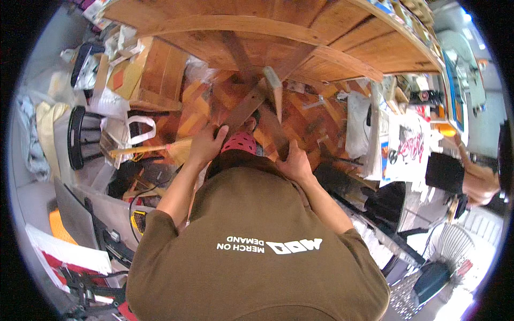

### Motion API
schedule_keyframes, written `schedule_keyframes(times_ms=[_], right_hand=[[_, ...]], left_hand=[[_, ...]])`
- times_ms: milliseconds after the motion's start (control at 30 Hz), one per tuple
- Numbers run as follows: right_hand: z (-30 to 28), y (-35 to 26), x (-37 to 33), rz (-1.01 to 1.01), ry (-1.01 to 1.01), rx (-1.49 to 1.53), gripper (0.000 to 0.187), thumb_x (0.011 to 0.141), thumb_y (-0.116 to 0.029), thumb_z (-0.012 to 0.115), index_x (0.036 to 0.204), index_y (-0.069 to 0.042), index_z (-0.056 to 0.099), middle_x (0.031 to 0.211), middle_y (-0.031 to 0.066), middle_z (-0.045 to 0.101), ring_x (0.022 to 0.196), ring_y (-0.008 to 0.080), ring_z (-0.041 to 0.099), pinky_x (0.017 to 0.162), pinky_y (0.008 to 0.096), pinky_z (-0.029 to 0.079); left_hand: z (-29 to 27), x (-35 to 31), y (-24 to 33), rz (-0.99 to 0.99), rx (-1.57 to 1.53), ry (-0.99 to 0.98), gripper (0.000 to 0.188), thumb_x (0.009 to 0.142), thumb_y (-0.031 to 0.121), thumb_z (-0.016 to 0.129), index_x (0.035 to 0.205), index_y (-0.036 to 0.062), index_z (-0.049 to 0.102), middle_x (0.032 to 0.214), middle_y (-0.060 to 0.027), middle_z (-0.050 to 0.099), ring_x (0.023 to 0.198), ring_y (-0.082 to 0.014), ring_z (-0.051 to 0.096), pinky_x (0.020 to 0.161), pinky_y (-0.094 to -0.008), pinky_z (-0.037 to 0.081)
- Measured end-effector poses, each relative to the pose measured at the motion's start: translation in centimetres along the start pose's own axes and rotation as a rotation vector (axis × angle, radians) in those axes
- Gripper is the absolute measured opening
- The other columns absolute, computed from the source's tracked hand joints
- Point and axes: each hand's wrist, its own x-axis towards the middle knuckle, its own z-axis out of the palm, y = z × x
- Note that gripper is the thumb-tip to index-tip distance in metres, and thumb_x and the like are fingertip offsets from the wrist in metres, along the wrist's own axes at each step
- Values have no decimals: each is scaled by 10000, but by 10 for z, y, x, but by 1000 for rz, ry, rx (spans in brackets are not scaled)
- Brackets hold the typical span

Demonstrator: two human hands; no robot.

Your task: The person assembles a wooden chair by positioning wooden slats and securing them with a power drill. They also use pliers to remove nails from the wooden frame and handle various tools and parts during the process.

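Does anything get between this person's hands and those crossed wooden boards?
Nothing visible does: the left hand and the right hand each hold the near end of one of the crossed wooden boards. The hammer-like tool shows at the crossing, beyond both hands, not between.

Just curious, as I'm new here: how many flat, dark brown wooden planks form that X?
2. One dark brown wooden plank slants from upper left to the right hand; the other plank crosses it, slanting from upper right to the left hand. More may be hidden.
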Motion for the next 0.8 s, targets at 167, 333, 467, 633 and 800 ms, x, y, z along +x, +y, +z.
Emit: schedule_keyframes(times_ms=[167, 333, 467, 633, 800], right_hand=[[6, 12, -6, -48, 14, 4, 763, 788, -280, 728, 1357, 32, 327, 1052, 337, 645, 986, 486, 640, 874, 530, 530], [14, 17, -9, -100, 129, 43, 545, 797, -258, 710, 1165, 41, 443, 945, 349, 649, 953, 497, 639, 828, 538, 519], [-1, 12, 0, -94, 100, 45, 626, 788, -278, 715, 1243, 38, 423, 1020, 320, 653, 994, 465, 642, 861, 521, 528], [-33, -1, 37, -152, 178, 25, 555, 796, -290, 720, 1168, 22, 451, 1004, 302, 659, 976, 466, 640, 839, 524, 525], [-33, 1, 95, -184, 222, 26, 476, 788, -264, 722, 1072, -1, 445, 941, 311, 650, 923, 489, 626, 792, 543, 508]], left_hand=[[4, -13, 3, -54, 24, -61, 567, 984, 512, 464, 1120, -6, 650, 1008, -267, 676, 974, -458, 633, 817, -485, 487], [12, -13, -4, -65, 46, -1, 553, 987, 499, 464, 1061, -8, 669, 930, -273, 675, 914, -438, 656, 792, -477, 492], [11, 2, -4, -28, 82, 34, 562, 992, 489, 459, 953, -27, 678, 862, -267, 673, 844, -446, 657, 754, -478, 495], [13, 48, -15, 136, 73, 114, 539, 996, 453, 481, 1175, -35, 621, 1150, -263, 638, 1096, -415, 596, 948, -440, 445], [25, 104, -35, 271, 172, 252, 519, 1017, 451, 446, 1171, -13, 619, 1070, -272, 666, 1015, -433, 632, 894, -450, 479]])
